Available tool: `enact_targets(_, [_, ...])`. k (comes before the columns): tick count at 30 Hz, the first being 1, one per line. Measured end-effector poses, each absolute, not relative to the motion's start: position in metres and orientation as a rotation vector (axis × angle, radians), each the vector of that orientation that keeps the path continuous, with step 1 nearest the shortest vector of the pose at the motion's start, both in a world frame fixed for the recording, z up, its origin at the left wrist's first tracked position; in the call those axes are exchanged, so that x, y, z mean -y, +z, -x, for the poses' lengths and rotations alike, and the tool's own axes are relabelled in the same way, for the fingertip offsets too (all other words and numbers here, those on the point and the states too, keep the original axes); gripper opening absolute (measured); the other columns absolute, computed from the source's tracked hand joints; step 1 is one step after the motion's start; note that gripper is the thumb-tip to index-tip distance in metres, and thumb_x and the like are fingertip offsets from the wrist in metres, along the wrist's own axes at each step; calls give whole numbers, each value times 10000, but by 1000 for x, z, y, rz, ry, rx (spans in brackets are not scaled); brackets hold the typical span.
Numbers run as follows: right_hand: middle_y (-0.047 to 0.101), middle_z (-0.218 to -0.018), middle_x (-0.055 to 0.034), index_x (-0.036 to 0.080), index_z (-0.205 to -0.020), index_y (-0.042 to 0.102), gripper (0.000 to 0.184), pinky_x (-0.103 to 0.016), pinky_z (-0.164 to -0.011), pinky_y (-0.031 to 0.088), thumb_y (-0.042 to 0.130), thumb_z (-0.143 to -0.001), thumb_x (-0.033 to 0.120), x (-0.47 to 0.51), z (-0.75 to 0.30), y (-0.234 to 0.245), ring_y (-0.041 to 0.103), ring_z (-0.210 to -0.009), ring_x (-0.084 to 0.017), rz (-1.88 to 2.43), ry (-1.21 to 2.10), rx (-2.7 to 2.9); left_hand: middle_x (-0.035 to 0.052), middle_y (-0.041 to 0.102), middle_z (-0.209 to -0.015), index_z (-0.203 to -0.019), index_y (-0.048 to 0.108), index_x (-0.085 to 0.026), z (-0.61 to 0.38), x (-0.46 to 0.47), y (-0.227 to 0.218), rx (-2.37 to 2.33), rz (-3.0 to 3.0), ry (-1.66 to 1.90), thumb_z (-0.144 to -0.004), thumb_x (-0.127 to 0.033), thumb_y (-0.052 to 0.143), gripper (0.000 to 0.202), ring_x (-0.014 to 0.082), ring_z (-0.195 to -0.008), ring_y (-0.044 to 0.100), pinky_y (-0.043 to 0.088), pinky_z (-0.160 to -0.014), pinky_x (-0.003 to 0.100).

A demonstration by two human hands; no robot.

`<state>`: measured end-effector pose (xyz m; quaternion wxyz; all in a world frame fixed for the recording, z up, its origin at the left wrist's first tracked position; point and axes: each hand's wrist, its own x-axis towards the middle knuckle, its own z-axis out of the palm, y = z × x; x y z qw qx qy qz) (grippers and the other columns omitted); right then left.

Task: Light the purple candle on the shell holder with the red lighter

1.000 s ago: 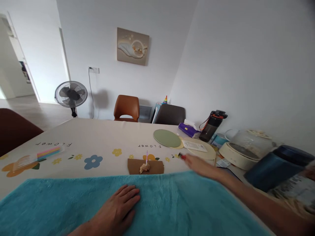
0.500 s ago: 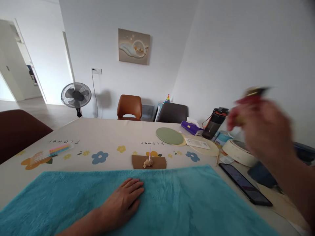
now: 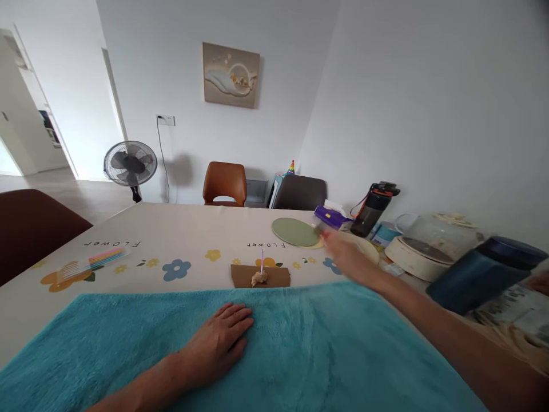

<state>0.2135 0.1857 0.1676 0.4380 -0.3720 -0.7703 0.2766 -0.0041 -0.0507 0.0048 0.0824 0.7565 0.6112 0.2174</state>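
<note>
My left hand (image 3: pixel 218 340) lies flat on a turquoise towel (image 3: pixel 300 349), fingers stretched out and holding nothing. My right hand (image 3: pixel 345 252), smeared by motion, reaches over the table's right side, closed around a small red lighter (image 3: pixel 325 234) that is mostly hidden and blurred. Behind the lighter is a round green mat (image 3: pixel 295 232). To the left of that hand, a thin pale purple candle (image 3: pixel 262 262) stands upright in a tan lump of clay (image 3: pixel 258 279). The lump rests on a piece of brown cardboard (image 3: pixel 279 277) at the towel's far edge.
A pack of coloured candles (image 3: pixel 105 258) lies at left on the flower-print tablecloth (image 3: pixel 193 223). Along the right stand a purple tissue pack (image 3: pixel 330 216), a dark bottle (image 3: pixel 373 209), a glass kettle (image 3: pixel 437 237) and a blue flask (image 3: pixel 484 274). Chairs and a fan (image 3: pixel 131 163) are beyond.
My right hand has swung down and left from the upper right, carrying the lighter toward the green mat. The forearm now covers the phone's spot. My left hand stays on the towel.
</note>
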Motion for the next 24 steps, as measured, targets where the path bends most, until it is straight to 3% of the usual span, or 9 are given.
enact_targets(2, [411,-418,59,216,-541,458,283,-199,-370,277,552,-785,322,-196,-206,131,346,-393,-92,1043,736,2020,18,490,-1383,-1328,446,-289,4,50,4,-1824,-2261,655,-901,-255,420,429,220,-1287,423,326,-1089,469])
enact_targets(4, [439,-450,48,206,-583,449,248,-195,-402,275,591,-757,312,-202,-198,112,389,-423,-100,1118,781,2095,8,495,-1378,-1326,447,-301,4,50,3,-1817,-2252,699,-897,-257,431,432,215,-1283,428,326,-1093,460])
enact_targets(6, [466,-513,36,199,-664,472,262,-195,-414,279,536,-794,417,-199,-189,108,414,-455,-101,1171,951,2116,2,504,-1371,-1313,465,-302,4,50,3,-1819,-2214,761,-890,-247,440,428,209,-1283,429,334,-1093,441])
enact_targets(8, [475,-538,24,190,-710,501,391,-196,-383,247,435,-814,561,-190,-178,107,405,-438,-96,1211,1216,2019,6,513,-1362,-1290,494,-291,4,49,4,-1841,-2126,829,-889,-244,434,408,204,-1284,428,353,-1083,416])
enact_targets(11, [461,-493,15,172,-637,503,543,-192,-356,205,353,-789,671,-177,-158,100,372,-387,-77,1234,1451,1832,11,506,-1369,-1264,516,-289,7,46,8,-1895,-1910,973,-896,-276,417,381,202,-1283,431,371,-1069,405])
enact_targets(19, [396,-378,27,173,-487,447,534,-189,-348,214,394,-783,614,-181,-112,80,328,-329,-66,1148,1597,1660,74,588,-1278,-1175,590,-196,30,0,55,-2019,-1131,1432,-888,-376,382,397,249,-1241,479,348,-1058,439])
enact_targets(24, [397,-383,34,177,-494,446,495,-188,-345,207,435,-760,594,-188,-93,74,320,-330,-67,1114,1670,1509,91,507,-1359,-1253,530,-188,32,-48,57,-1908,-985,1770,-910,-476,314,497,241,-1256,456,332,-1065,426])
